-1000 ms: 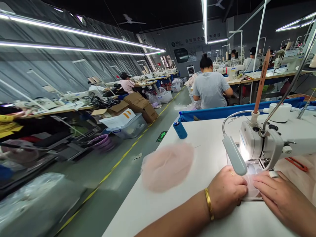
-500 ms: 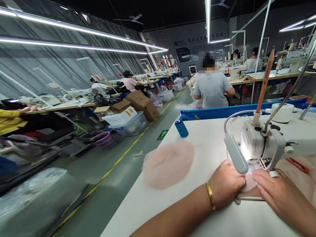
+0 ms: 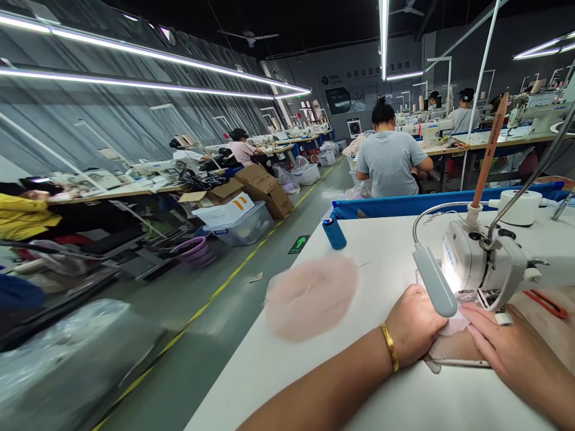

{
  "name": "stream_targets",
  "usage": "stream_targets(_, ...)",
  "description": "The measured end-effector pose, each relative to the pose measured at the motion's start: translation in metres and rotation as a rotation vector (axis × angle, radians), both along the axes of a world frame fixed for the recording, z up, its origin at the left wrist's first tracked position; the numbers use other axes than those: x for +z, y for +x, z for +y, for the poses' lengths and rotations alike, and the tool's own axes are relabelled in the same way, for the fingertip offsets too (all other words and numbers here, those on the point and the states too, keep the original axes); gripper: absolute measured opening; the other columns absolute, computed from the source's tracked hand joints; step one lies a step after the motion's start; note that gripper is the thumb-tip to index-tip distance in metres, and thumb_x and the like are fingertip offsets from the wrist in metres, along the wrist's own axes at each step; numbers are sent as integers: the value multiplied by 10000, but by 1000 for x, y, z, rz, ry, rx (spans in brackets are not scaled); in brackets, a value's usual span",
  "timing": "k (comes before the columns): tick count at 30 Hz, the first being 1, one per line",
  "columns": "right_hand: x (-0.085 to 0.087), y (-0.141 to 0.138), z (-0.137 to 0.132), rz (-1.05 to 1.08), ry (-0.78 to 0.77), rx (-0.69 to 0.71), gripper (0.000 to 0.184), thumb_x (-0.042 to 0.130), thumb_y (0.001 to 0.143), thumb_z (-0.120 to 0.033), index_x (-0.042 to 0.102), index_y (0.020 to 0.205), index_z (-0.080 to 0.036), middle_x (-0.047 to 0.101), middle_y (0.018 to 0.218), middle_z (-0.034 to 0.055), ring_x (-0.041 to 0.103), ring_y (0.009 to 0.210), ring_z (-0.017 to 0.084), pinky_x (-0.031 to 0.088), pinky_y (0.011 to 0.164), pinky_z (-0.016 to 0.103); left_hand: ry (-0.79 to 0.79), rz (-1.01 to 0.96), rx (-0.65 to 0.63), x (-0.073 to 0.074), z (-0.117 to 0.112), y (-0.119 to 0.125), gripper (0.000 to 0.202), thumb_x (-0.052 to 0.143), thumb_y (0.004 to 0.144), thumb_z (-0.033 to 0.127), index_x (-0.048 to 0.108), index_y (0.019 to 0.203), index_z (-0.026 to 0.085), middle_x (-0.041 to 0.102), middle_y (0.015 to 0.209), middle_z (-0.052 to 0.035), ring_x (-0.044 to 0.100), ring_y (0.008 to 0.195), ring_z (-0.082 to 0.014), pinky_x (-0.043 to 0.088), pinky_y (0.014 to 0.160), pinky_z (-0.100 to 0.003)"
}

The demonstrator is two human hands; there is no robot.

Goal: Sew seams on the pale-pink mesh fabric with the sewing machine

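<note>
A piece of sheer pale pink fabric (image 3: 454,325) lies under the head of a white sewing machine (image 3: 471,257), lit by the machine's lamp. My left hand (image 3: 413,328), with a gold bracelet at the wrist, is closed with curled fingers at the fabric's left edge; its fingertips are partly hidden by the grey guard (image 3: 435,281). On the other side my right hand (image 3: 507,344) lies flat, its fingers stretched out over the fabric close to the presser foot. Needle and stitches cannot be made out.
A round sheer pink fabric piece (image 3: 314,299) lies left on the white table (image 3: 278,383), with a blue thread spool (image 3: 335,233) behind it. Red-handled snips (image 3: 545,304) rest at right. A pencil (image 3: 492,149) stands on the machine. Another person (image 3: 390,158) sits ahead.
The view has shifted slightly, so most things appear a little further right. My left hand has edged forward with the fabric; my right hand stays on it near the presser foot.
</note>
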State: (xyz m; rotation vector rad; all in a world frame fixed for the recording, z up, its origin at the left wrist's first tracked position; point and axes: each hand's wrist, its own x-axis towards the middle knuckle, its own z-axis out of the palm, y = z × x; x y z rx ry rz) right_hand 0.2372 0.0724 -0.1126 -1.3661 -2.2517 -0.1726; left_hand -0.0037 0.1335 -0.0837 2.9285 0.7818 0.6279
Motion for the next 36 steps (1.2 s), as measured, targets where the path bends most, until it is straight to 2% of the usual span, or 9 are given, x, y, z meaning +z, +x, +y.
stream_targets(6, 1, 1, 2, -2, 46, -19, 367, 469, 1039, -311, 736, 1290, -319, 805, 1114, 88, 744, 933, 299, 588, 786, 419, 33, 3, -2, 4, -1, -5, 124, 582, 974, 145, 699, 980, 188, 786, 1073, -43, 707, 1041, -212, 503, 978, -372)
stream_targets(9, 2, 1, 2, -11, 53, -22, 359, 481, 1039, -308, 721, 1306, -315, 801, 1109, 93, 745, 924, 302, 592, 794, 435, 3, -9, 26, 6, -1, -7, 121, 598, 980, 185, 692, 1056, 190, 784, 1108, -58, 709, 1084, -225, 500, 1023, -390)
stream_targets(17, 1, 1, 0, 19, 14, -16, 342, 483, 1048, -294, 704, 1306, -332, 796, 1126, 83, 747, 948, 310, 595, 790, 445, -44, -5, 74, 7, -1, -7, 140, 580, 988, 237, 697, 1054, 198, 750, 1103, -90, 683, 1074, -256, 511, 1031, -428)
stream_targets(21, 2, 2, -2, -3, -29, -10, 374, 466, 1052, -280, 680, 1358, -302, 796, 1211, 88, 764, 903, 288, 607, 733, 425, -14, 26, 173, 7, -1, -6, 225, 659, 932, 370, 713, 1072, 203, 707, 1170, -123, 636, 1116, -316, 518, 991, -484)
stream_targets(26, 0, 6, -9, 66, 52, 100, 394, 464, 1053, -218, 653, 1396, -268, 800, 1227, 93, 774, 1055, 279, 631, 859, 413, 48, 110, 238, 29, -13, -3, 349, 764, 814, 503, 736, 947, 182, 682, 1018, -129, 608, 1005, -332, 489, 953, -522)
stream_targets(29, 1, 5, -15, 135, 77, 217, 456, 489, 1029, -176, 600, 1460, -274, 777, 1300, 82, 736, 1194, 267, 605, 999, 406, -17, 139, 157, 43, -28, -3, 449, 783, 790, 617, 701, 772, 176, 666, 944, -103, 605, 1002, -330, 474, 959, -519)
stream_targets(31, 4, 1, -17, 159, 46, 276, 468, 494, 1014, -172, 607, 1456, -278, 770, 1311, 83, 723, 1214, 275, 596, 1019, 419, -120, 154, 48, 47, -35, -5, 522, 754, 823, 707, 716, 760, 191, 673, 937, -78, 618, 937, -288, 479, 932, -488)
stream_targets(33, 8, -2, -17, 148, -27, 302, 414, 484, 1014, -168, 660, 1370, -284, 789, 1223, 80, 744, 1112, 268, 617, 936, 406, -212, 160, -37, 47, -37, -9, 507, 745, 860, 709, 740, 801, 205, 687, 953, -53, 620, 840, -223, 496, 855, -404)
stream_targets(36, 14, -5, -16, 69, -123, 276, 342, 462, 1016, -135, 717, 1193, -280, 788, 1103, 70, 720, 952, 248, 598, 807, 375, -263, 145, -53, 45, -35, -13, 379, 774, 905, 566, 726, 880, 191, 685, 913, -28, 605, 756, -170, 485, 716, -311)
